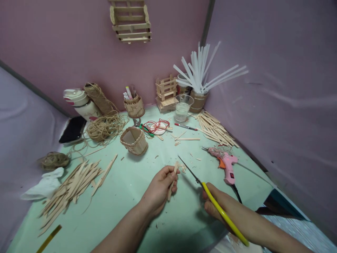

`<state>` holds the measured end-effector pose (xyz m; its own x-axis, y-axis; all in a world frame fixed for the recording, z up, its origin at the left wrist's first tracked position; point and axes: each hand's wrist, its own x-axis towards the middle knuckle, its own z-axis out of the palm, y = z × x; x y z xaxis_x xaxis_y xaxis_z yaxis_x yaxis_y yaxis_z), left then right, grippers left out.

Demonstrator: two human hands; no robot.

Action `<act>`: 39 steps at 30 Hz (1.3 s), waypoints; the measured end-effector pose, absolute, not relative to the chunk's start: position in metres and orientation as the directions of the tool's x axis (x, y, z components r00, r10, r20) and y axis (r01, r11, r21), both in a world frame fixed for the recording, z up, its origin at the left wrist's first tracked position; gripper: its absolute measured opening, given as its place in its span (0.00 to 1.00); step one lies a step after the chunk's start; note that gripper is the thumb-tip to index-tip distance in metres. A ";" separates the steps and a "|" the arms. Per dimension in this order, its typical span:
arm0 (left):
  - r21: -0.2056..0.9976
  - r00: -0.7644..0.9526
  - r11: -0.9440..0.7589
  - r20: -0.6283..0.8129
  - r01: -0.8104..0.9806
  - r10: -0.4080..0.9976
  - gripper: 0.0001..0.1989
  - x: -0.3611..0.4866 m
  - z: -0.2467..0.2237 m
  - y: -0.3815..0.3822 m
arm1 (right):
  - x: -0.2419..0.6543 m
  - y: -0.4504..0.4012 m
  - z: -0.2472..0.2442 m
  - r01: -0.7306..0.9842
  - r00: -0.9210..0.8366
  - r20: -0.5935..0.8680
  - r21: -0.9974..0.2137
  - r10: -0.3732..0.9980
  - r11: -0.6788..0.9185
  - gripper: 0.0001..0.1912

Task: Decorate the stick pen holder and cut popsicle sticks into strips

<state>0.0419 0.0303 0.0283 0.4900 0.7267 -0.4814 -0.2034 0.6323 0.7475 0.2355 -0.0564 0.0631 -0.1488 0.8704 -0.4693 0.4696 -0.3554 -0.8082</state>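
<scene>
My left hand (163,186) is closed around a wooden craft stick (172,182), holding it nearly upright between thumb and fingers. In my right hand (218,202) is a pair of scissors (219,211) with long yellow handles, its narrow dark blades pointing up and left. The blade tips are just right of the stick's upper end, apart from it. Small wood chips (183,168) lie on the table behind the stick. Beyond my left hand stands a small basket of craft sticks (134,142), its opening tilted toward me.
A pink glue gun (223,161) with its cord lies at right. Piles of craft sticks (71,191) lie left and at back right (214,128). Jute twine (105,127), red cord (158,125), a water cup (182,109) and a pot of white strips (198,100) are at the back.
</scene>
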 end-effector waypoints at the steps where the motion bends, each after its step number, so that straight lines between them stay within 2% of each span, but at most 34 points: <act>1: 0.761 0.461 0.622 -0.492 -0.185 0.739 0.11 0.043 0.029 0.029 | 0.234 -0.056 0.064 0.495 -0.141 -0.486 -0.789 0.863 -0.363 0.18; 7: 0.814 0.416 0.561 -0.462 -0.153 0.783 0.12 0.048 0.034 0.024 | 0.223 -0.053 0.078 0.680 -0.082 -0.629 -0.602 0.773 -0.419 0.13; 11: 0.838 0.437 0.531 -0.432 -0.130 0.789 0.12 0.048 0.035 0.022 | 0.215 -0.051 0.088 0.708 -0.049 -0.667 -0.548 0.743 -0.445 0.13; 20: 0.878 0.519 0.471 -0.367 -0.080 0.772 0.11 0.046 0.034 0.023 | 0.216 -0.052 0.087 0.713 -0.034 -0.681 -0.529 0.732 -0.460 0.20; 26: 0.883 0.521 0.466 -0.373 -0.053 0.768 0.12 0.047 0.034 0.022 | 0.217 -0.054 0.082 0.689 -0.071 -0.659 -0.576 0.749 -0.441 0.20; 39: 0.869 0.525 0.491 -0.388 -0.066 0.758 0.12 0.047 0.034 0.021 | 0.219 -0.057 0.082 0.681 -0.107 -0.656 -0.596 0.747 -0.425 0.20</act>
